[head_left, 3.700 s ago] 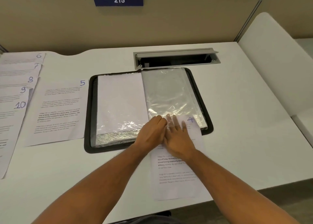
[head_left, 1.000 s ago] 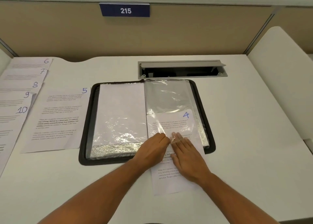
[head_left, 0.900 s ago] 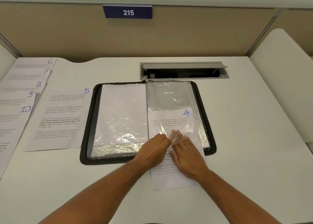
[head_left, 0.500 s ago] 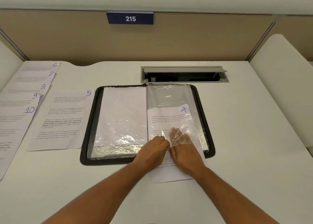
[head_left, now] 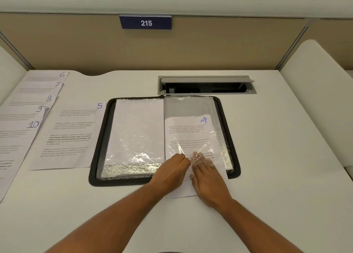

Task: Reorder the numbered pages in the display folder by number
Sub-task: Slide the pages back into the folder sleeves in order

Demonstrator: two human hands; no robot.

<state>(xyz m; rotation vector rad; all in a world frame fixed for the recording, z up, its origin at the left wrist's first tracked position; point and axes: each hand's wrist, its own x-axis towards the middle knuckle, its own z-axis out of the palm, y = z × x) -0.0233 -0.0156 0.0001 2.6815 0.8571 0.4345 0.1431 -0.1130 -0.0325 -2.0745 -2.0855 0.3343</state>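
Left hand (head_left: 172, 169) pinching crinkly clear sleeve (head_left: 189, 107); right hand (head_left: 207, 178) flat, pressing page 4 (head_left: 188, 130) in. Page 5 (head_left: 70, 136) beside black folder (head_left: 99, 138), toward counter's (head_left: 277, 157) left edge.

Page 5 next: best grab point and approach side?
The white printed sheet marked 5 lies flat on the white desk, left of the black zip display folder. Its left edge sits beside or under the fanned sheets 6 to 10, so probably take the bare near edge, sliding the left hand in from the front.
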